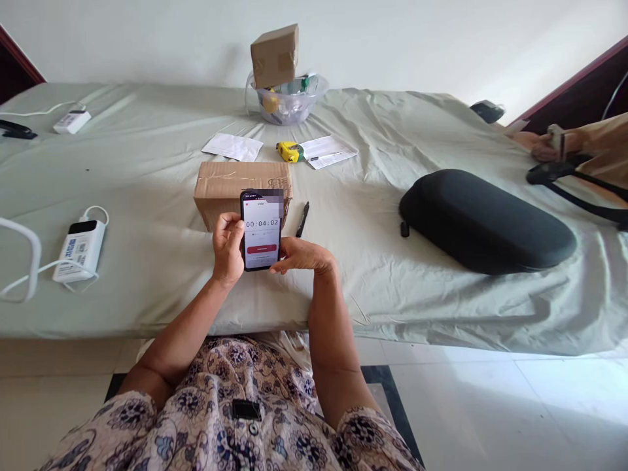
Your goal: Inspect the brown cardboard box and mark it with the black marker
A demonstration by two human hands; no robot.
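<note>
A smartphone [261,232] stands upright between my hands, its lit screen showing a timer at 00:04:02 above a red button. My left hand [229,248] grips its left edge, thumb along the side. At the lower right edge, my right hand [304,255] also holds it, with the thumb by the bottom corner and the other fingers partly hidden. Right behind the phone sits a closed cardboard box [243,180], partly covered by it. A black marker pen [303,219] lies to the right of the box.
Beyond the box lie a folded paper [233,147], a yellow tape measure [290,152] and a sheet with a pen [330,152]. A clear basket [289,108] carries a smaller box [275,55]. A black case [485,219] is right, a power bank [81,252] left. Another person's hand [557,144] shows far right.
</note>
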